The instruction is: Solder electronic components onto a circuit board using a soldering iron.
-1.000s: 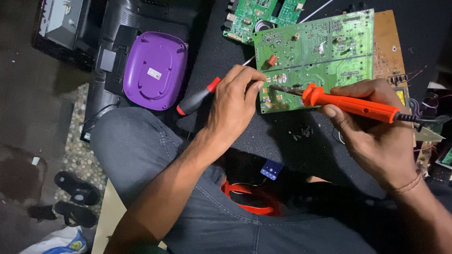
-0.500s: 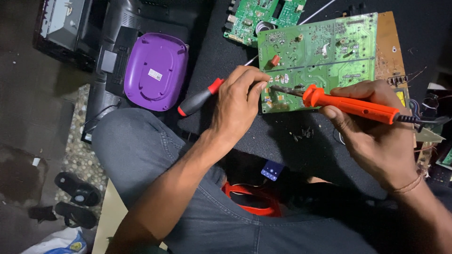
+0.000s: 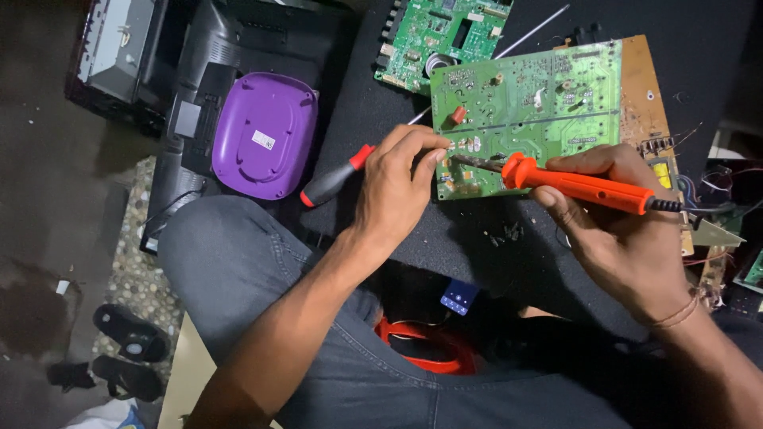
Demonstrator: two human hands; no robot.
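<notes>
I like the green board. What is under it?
Under the green board sits a brown board, on a black mat. What lies beneath its middle is covered.

Seen from above, the left hand point(image 3: 393, 187) reaches forward from a bare, extended forearm, fingers point(image 3: 429, 159) curled with tips pinched together. The right hand point(image 3: 624, 230) angles in from the opposite side, fingers wrapped in a pen-style grip, a thin band at its wrist.

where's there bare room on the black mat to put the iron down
The black mat is bare below the green circuit board, between the left hand and right hand, apart from small dark bits. Another bare strip lies between the purple case and the screwdriver. The right edge is crowded with wires.
</notes>
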